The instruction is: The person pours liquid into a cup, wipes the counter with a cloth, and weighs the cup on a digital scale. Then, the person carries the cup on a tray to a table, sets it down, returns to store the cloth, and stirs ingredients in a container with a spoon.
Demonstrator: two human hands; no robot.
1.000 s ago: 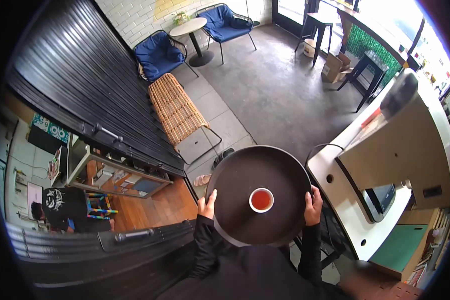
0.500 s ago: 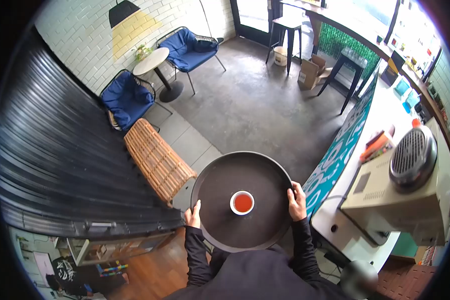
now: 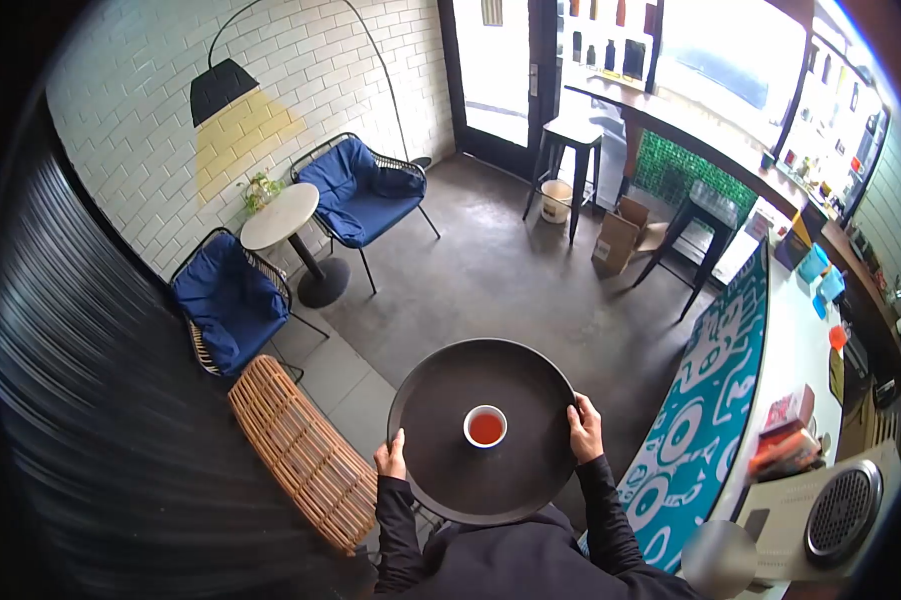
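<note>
Both hands carry a round, dark serving tray (image 3: 451, 400) with a raised rim, held level before my body. My left hand (image 3: 392, 458) grips the rim at the left, thumb on top. On the opposite side my right hand (image 3: 586, 430) is closed round the rim in the same way; the fingers beneath the tray are hidden. Near the tray's middle stands a small white cup (image 3: 486, 427) of reddish liquid, upright and touched by neither hand.
A rattan bench (image 3: 301, 455) is at my left. Beyond it are blue-cushioned chairs (image 3: 236, 310) round a small table (image 3: 281, 217). A patterned counter (image 3: 691, 410) runs along my right. Ahead are bar stools (image 3: 706, 225), a cardboard box (image 3: 621, 235) and a white bucket (image 3: 556, 200).
My view has moved forward and tilted up: the counter machine and bench slide lower, and more of the door and windows shows. The tray and cup stay in my hands' hold, upright.
</note>
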